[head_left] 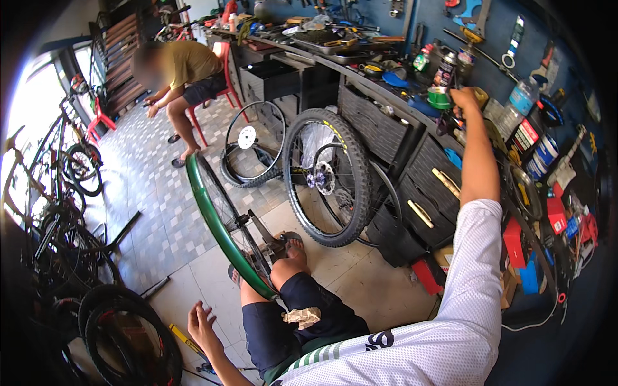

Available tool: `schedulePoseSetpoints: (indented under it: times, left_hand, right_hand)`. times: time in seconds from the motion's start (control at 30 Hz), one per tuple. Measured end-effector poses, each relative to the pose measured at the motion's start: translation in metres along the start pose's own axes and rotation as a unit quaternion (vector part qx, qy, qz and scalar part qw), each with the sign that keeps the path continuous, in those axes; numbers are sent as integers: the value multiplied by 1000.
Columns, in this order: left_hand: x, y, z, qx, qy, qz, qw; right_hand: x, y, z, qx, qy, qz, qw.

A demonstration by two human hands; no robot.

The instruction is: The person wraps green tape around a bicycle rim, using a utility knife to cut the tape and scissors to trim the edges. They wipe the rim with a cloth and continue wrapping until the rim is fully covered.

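While the left hand (202, 325), fingers apart, hangs left of the green-rimmed wheel (215, 225) between the person's legs (291, 273), the right hand (463, 100) is at a green container (440, 98) over the tabletop (373, 86), its grip unclear.

Rim (219, 233): between the knees (290, 273)
Paper (302, 318): at the rim's near end
Tyred wheel (322, 179): right of the rim
Counter (364, 78): right of the rim, behind the tyred wheel
Bicycles (82, 169): left of the rim
Seated person (193, 64): beyond the rim
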State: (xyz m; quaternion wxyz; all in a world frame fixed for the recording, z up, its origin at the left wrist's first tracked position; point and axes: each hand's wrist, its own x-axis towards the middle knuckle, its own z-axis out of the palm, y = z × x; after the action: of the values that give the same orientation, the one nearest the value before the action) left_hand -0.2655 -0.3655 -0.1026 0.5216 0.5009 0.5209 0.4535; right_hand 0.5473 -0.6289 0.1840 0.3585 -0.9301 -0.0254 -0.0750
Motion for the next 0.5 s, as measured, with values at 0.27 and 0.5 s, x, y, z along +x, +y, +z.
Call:
schedulePoseSetpoints:
  times: [0.27, 0.5]
  left_hand:
    - [68, 71, 69, -69, -109, 118, 985]
    - [118, 128, 143, -34, -215, 139, 966]
  right_hand:
    - [66, 78, -54, -307, 230, -247, 890]
    - [-50, 15, -4, -167, 207, -401, 877]
